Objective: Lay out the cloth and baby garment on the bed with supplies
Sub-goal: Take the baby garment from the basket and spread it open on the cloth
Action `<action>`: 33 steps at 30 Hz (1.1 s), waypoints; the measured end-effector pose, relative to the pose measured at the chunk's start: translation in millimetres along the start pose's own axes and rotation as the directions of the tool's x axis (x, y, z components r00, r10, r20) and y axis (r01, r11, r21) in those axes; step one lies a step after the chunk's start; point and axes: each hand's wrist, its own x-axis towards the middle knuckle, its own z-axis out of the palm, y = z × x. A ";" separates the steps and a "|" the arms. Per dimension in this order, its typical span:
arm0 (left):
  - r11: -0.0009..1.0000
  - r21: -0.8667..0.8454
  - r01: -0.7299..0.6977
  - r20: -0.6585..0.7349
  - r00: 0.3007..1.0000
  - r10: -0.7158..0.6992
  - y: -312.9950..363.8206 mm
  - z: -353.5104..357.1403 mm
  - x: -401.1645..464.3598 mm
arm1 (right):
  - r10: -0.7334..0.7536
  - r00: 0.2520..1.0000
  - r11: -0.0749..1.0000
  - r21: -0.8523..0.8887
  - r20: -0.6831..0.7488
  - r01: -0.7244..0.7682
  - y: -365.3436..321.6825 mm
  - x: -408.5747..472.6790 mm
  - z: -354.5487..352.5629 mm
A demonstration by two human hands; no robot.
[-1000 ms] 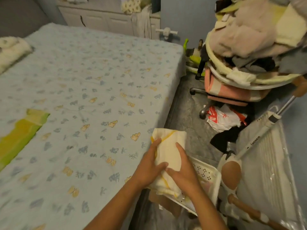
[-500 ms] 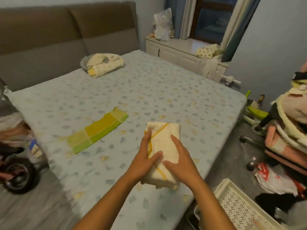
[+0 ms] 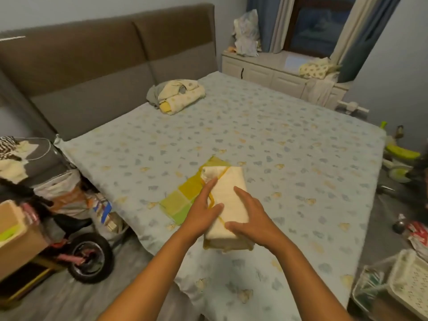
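Note:
A folded cream cloth with yellow trim (image 3: 228, 193) is held between both hands above the near part of the bed (image 3: 289, 144). My left hand (image 3: 203, 209) grips its left side, thumb across the top. My right hand (image 3: 252, 214) holds its right side and near end. A green and yellow checked cloth (image 3: 185, 198) lies flat on the patterned sheet, partly hidden under the held bundle and my left hand. A crumpled heap of baby clothes (image 3: 177, 96) rests near the brown headboard.
A white perforated basket (image 3: 398, 281) stands on the floor at the bed's right corner. A pink balance bike (image 3: 85, 256), a cardboard box (image 3: 16, 239) and bags crowd the floor on the left. A white window cabinet (image 3: 278, 70) runs behind the bed; toys lie at the right.
Both hands carried the folded cream cloth from beside the basket over the bed, and now it overlaps the green and yellow cloth. My view swung left toward the headboard.

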 end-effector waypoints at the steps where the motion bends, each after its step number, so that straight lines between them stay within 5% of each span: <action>1: 1.000 0.002 0.007 -0.001 1.000 -0.007 -2.8 -10.4 7.9 | -0.004 1.000 1.000 0.014 0.024 0.004 -3.3 8.1 6.0; 7: 0.998 -0.006 0.059 -0.027 0.998 -0.059 -17.3 -55.1 80.3 | -0.033 0.997 0.999 0.016 0.073 0.032 -10.5 78.4 30.0; 14: 0.987 -0.145 0.066 -0.138 0.987 -0.086 -55.0 -95.7 188.3 | -0.052 0.951 0.993 -0.115 -0.304 0.017 -6.7 198.8 67.4; 20: 0.871 -0.461 0.170 -0.228 0.926 -0.301 -84.8 -120.9 260.1 | 0.106 0.892 0.992 -0.014 -0.439 -0.125 -4.4 281.5 104.8; 33: 0.868 -0.342 0.361 0.091 0.932 -0.352 -221.7 -139.9 424.1 | 0.255 0.738 0.965 0.208 -0.625 -0.157 101.5 459.8 139.6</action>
